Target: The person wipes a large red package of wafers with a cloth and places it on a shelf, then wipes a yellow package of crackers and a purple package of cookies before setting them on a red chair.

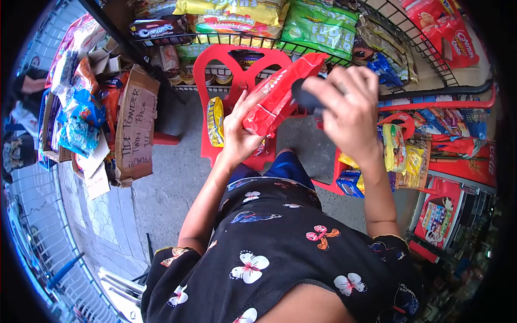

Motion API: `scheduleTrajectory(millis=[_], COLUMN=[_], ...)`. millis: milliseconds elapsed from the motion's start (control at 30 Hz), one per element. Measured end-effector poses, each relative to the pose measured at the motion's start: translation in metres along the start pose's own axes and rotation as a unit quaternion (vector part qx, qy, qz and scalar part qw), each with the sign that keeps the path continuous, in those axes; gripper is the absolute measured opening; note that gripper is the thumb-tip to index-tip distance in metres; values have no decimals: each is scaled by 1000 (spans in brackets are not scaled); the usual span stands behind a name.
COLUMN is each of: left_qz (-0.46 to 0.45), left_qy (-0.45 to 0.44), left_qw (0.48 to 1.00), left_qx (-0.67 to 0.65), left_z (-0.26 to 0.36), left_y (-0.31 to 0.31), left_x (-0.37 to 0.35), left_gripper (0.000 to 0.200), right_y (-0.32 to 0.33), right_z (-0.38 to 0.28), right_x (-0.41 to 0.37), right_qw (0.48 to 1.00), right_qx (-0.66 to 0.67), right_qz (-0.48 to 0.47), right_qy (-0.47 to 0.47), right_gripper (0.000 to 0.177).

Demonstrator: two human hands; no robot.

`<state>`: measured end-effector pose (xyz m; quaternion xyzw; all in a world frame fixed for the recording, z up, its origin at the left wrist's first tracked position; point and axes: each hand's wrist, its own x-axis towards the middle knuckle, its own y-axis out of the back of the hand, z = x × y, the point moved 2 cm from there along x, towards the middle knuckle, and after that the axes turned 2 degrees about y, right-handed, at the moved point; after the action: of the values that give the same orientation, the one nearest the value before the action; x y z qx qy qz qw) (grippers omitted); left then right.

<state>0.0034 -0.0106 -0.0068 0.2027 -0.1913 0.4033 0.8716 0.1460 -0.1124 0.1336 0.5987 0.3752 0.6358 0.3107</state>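
My left hand (237, 132) is closed around the lower end of a red snack pack (280, 94), which tilts up to the right over a red plastic chair (206, 81). In my right hand (347, 110), blurred by motion, is a small black object (306, 98) held against or very close to the pack's right side; its kind cannot be made out. On the chair, left of my left hand, lies a yellow pack (215, 121).
Wire racks hold a green snack bag (319, 29) and yellow bags (231, 8) ahead. A cardboard box (134, 124) of packs stands left. Right are hanging sachets (447, 121) and a blue pack (351, 183).
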Motion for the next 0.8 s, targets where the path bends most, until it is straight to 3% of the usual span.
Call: scheduleTrajectory(millis=[67,100,133,233,267,367,467,533,567,633,700,800], left_qz=[-3,-8,-14,11,6,11,-3,46,56,75,44,37], left_qy=[-7,-13,-49,6,0,-35,-94,-25,-50,-100,-80,-108], left_qw=[1000,1000,998,999,999,999,993,993,991,985,994,991], left_qx=[-5,-15,-39,-33,-52,-39,-72,-110,-112,-116,-56,-64], left_z=[0,0,1,-4,-7,1,-10,-13,-12,-10,10,10], left_y=[-2,-5,-4,-13,-11,-9,-10,-18,-17,-16,-8,-9], left_x=[2,3,5,2,0,7,14,12,15,19,28,35], left_gripper=[59,60,60,59,58,59,60,59,58,57,57,57], right_y=[-5,-15,-29,-26,-19,2,-20,-29,-23,2,12,-5], right_z=[-8,-27,-51,-77,-65,-25,-56,-68,-66,-48,-33,-46], right_x=[4,1,-7,-22,-14,7,-3,-18,-16,-2,4,1], right_qw=[998,995,992,956,971,1000,996,981,981,990,996,999], right_qx=[-69,-47,-40,253,209,-22,48,161,163,132,90,1], right_qz=[0,-69,-55,-107,-47,8,-50,-70,-70,-50,-14,-8], right_qy=[2,45,102,107,104,9,64,79,79,24,-6,46], right_gripper=[31,26,20,21,22,21,25,26,26,22,26,19])
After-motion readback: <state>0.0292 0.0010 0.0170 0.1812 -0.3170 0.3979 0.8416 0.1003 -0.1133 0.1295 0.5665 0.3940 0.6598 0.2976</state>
